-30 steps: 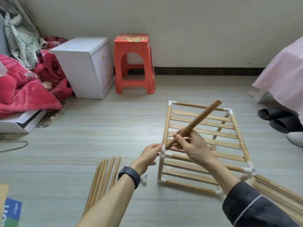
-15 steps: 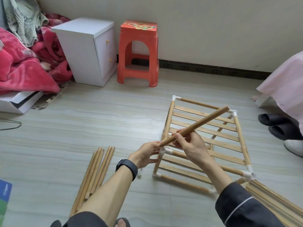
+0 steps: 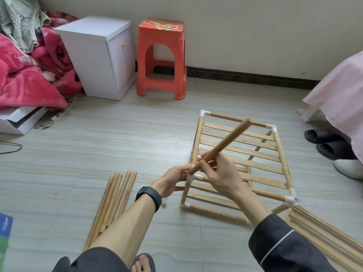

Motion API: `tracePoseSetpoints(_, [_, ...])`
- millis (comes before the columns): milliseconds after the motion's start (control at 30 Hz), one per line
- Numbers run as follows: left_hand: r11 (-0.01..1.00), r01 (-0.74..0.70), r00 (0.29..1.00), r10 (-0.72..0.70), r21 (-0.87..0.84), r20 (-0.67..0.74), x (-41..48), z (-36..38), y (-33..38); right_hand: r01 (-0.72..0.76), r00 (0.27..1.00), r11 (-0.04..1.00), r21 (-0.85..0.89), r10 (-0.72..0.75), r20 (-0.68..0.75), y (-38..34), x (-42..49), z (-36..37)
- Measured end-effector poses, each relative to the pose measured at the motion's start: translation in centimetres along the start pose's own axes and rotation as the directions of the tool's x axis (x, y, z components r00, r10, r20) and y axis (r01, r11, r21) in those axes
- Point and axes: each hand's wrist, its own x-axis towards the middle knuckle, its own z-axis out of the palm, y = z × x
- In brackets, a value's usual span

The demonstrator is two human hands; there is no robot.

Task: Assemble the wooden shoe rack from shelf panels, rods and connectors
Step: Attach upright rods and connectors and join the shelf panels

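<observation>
A partly built wooden rack (image 3: 243,160) stands on the floor, two slatted shelves joined by rods and white connectors. My right hand (image 3: 220,173) grips a loose wooden rod (image 3: 225,143) near its lower end; the rod slants up and to the right over the top shelf. The rod's lower tip sits just above the near-left top white connector (image 3: 193,176). My left hand (image 3: 172,178) holds that connector's corner from the left, a dark watch on its wrist. Several spare rods (image 3: 112,201) lie on the floor to the left.
A spare slatted panel (image 3: 322,234) lies at the lower right. A red plastic stool (image 3: 162,57) and a white cabinet (image 3: 98,55) stand by the wall. Red bedding (image 3: 25,75) lies at left, black slippers (image 3: 330,144) at right. My foot (image 3: 142,262) is at the bottom.
The rod's lower end has come down to the near-left connector and my left hand has closed on that corner. The camera has tilted and moved closer.
</observation>
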Motion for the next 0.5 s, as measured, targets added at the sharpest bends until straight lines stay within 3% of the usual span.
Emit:
tracePoseSetpoints(333, [1.000,-0.003,0.998,0.004,0.022,-0.065,0.5,0.2,-0.3,0.186,0.979,0.927,-0.325,-0.147,0.142,-2.0,0.3,0.9])
tracePoseSetpoints(500, [0.998,0.007,0.998,-0.003,0.056,-0.060,0.8,-0.2,0.0,0.236,0.971,0.922,-0.307,-0.214,0.104,-1.7,0.0,1.1])
